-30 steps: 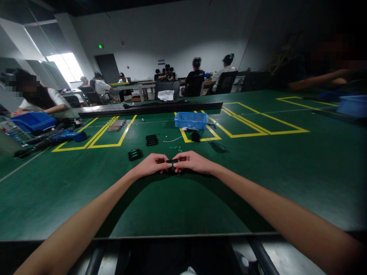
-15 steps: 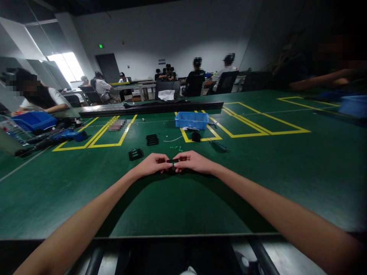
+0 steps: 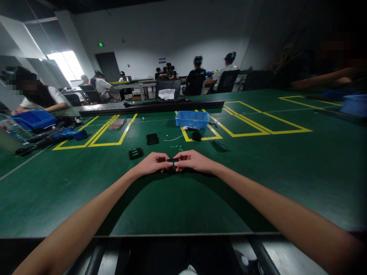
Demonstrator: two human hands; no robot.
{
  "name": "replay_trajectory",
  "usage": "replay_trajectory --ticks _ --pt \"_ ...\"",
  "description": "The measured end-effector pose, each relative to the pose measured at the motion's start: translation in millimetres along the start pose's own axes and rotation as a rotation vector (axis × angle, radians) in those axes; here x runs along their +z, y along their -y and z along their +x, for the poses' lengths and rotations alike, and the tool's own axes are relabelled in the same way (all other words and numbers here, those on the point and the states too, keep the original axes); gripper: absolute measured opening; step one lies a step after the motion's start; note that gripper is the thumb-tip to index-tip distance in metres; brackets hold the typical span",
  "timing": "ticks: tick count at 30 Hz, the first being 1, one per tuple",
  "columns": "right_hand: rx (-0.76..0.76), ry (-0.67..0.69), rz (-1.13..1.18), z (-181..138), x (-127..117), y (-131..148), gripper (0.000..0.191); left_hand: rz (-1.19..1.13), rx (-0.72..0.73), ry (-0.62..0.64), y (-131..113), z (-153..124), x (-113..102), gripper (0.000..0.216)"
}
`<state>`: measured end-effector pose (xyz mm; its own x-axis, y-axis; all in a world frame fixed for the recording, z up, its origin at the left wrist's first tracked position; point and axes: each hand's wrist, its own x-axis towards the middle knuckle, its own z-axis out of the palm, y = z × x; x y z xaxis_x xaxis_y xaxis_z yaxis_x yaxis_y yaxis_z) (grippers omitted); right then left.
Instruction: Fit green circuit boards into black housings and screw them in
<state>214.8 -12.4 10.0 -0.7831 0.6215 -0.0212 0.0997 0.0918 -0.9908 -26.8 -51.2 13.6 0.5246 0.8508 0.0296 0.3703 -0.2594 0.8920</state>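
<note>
Both my hands meet on the green table (image 3: 183, 206) in front of me. My left hand (image 3: 152, 164) and my right hand (image 3: 192, 161) are closed, pinching the two ends of a small black part (image 3: 172, 160) held between their fingertips just above the tabletop. Beyond my left hand lies a black slotted part (image 3: 135, 153). A second black slotted part (image 3: 151, 139) lies further back. A few tiny green bits (image 3: 176, 146) lie scattered just past my hands.
A blue bin (image 3: 192, 119) stands on yellow floor-style markings, with a small black piece (image 3: 196, 136) in front of it. A long black rail (image 3: 151, 107) crosses the table's far side. Blue trays and tools (image 3: 43, 128) and another person sit at the left; more people sit behind.
</note>
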Motion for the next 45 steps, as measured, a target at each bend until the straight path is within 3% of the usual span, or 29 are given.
replay_trajectory --ticks 45 --pt "-0.009 0.023 -0.02 0.7 0.0 0.5 0.041 -0.026 -0.016 0.013 -0.9 -0.4 0.1 0.035"
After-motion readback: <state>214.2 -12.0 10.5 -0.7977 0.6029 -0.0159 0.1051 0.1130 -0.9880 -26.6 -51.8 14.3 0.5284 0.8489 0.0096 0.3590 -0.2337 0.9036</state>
